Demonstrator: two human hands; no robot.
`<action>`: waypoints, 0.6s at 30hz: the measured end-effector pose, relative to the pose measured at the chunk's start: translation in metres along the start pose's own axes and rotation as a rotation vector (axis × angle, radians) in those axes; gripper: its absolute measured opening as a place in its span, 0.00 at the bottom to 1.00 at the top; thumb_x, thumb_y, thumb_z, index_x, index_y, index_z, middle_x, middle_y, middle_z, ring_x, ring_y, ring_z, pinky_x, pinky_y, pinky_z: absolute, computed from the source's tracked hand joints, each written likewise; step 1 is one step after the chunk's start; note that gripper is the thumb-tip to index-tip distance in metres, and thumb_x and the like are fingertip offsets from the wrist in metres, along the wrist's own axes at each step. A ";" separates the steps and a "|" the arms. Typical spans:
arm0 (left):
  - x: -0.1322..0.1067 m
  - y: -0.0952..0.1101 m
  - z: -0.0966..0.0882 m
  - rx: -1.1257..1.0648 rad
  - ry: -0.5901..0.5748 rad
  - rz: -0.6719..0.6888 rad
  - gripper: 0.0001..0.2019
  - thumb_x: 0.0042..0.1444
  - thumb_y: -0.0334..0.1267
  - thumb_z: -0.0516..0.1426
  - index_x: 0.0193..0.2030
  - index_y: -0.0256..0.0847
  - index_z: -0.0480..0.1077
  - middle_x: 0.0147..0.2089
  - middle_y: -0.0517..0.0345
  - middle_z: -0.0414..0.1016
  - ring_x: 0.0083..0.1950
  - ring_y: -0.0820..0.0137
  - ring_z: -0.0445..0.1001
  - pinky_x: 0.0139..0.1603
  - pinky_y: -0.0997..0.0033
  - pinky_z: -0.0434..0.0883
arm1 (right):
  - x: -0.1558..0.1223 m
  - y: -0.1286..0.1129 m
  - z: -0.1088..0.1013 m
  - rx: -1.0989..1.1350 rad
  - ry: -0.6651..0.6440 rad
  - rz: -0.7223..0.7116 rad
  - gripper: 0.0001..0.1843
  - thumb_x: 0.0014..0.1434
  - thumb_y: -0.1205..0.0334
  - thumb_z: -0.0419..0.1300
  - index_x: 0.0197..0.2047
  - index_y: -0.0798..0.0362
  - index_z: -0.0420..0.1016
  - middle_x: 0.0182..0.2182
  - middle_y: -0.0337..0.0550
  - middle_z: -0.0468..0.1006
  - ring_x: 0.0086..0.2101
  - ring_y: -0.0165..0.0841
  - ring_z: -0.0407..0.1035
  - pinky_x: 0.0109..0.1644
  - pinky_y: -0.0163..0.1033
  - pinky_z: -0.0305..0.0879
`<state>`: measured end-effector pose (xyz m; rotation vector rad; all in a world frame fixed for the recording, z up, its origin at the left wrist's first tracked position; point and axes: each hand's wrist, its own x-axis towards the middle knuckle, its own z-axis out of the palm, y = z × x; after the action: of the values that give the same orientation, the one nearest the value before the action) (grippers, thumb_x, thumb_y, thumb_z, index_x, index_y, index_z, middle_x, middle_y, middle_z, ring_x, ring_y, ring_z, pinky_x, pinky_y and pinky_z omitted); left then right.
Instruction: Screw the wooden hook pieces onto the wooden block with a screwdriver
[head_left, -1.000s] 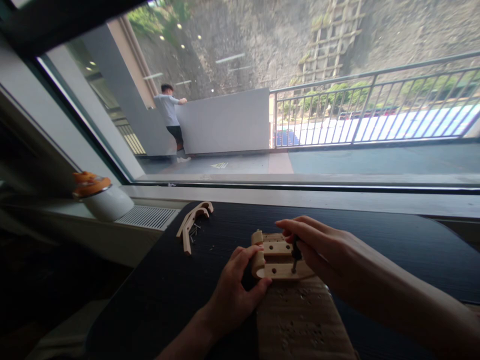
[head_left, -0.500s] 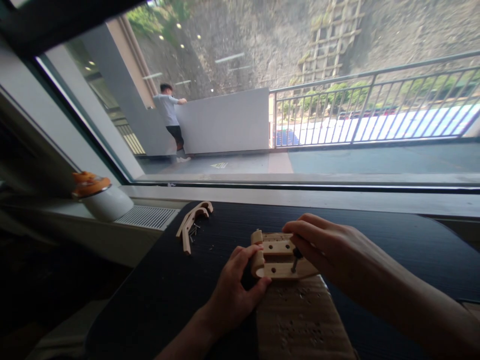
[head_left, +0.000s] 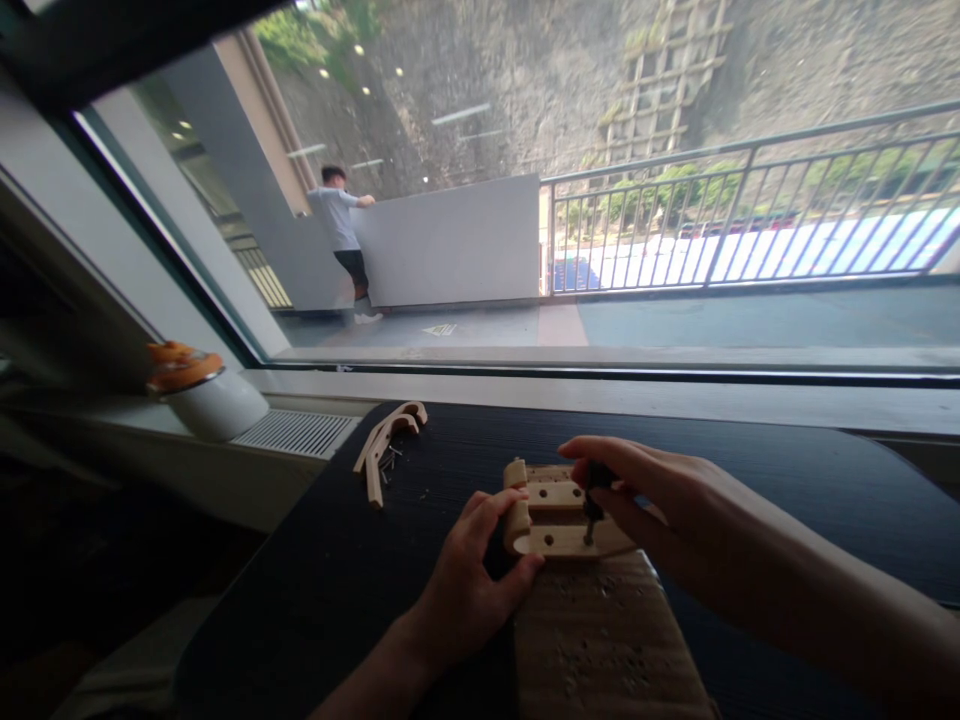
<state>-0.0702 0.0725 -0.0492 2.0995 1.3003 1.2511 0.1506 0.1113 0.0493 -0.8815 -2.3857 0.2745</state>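
Two hands work on a wooden assembly (head_left: 559, 515) at the far end of a cardboard sheet (head_left: 600, 640) on the dark worktop (head_left: 315, 570): the left hand (head_left: 469, 580) clamps its rounded end, and the right hand (head_left: 645, 500) grips a small screwdriver (head_left: 592, 500) upright in a hole. If the tip slips out, it could gouge the wood or jab the steadying fingers. Curved wooden strips (head_left: 386, 440) lie beyond.

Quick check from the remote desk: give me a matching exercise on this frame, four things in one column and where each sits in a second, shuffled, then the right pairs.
Things
1. screwdriver
2. wooden block
3. curved wooden strips
4. white cup

Places
A. on the sill at far left, with an orange thing on top
B. on the dark table, left of the block, by small loose nails
C. upright in the right hand, tip on the block
D. on a cardboard sheet, its left end gripped by the left hand

Pairs: 1-C, 2-D, 3-B, 4-A
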 end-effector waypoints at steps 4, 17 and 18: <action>0.001 0.000 0.001 -0.006 -0.003 0.000 0.25 0.54 0.31 0.59 0.57 0.48 0.58 0.50 0.58 0.69 0.53 0.66 0.69 0.58 0.64 0.65 | 0.002 0.003 -0.001 -0.074 0.030 0.033 0.13 0.64 0.62 0.51 0.52 0.44 0.66 0.42 0.34 0.78 0.37 0.28 0.74 0.34 0.30 0.65; 0.000 0.000 0.000 -0.006 -0.005 0.004 0.25 0.54 0.30 0.59 0.57 0.49 0.58 0.49 0.58 0.68 0.52 0.67 0.69 0.57 0.65 0.65 | 0.001 -0.003 -0.003 -0.130 0.006 -0.031 0.20 0.65 0.64 0.48 0.59 0.47 0.62 0.53 0.41 0.73 0.46 0.31 0.71 0.45 0.34 0.68; 0.000 0.000 0.000 -0.008 -0.006 0.004 0.25 0.54 0.30 0.59 0.57 0.49 0.58 0.49 0.58 0.69 0.52 0.67 0.69 0.57 0.65 0.65 | 0.001 -0.003 -0.002 -0.106 0.003 -0.037 0.20 0.65 0.65 0.47 0.59 0.46 0.62 0.53 0.40 0.73 0.47 0.29 0.71 0.45 0.32 0.67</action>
<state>-0.0702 0.0725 -0.0490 2.1003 1.2869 1.2484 0.1500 0.1097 0.0527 -0.8832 -2.4298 0.1330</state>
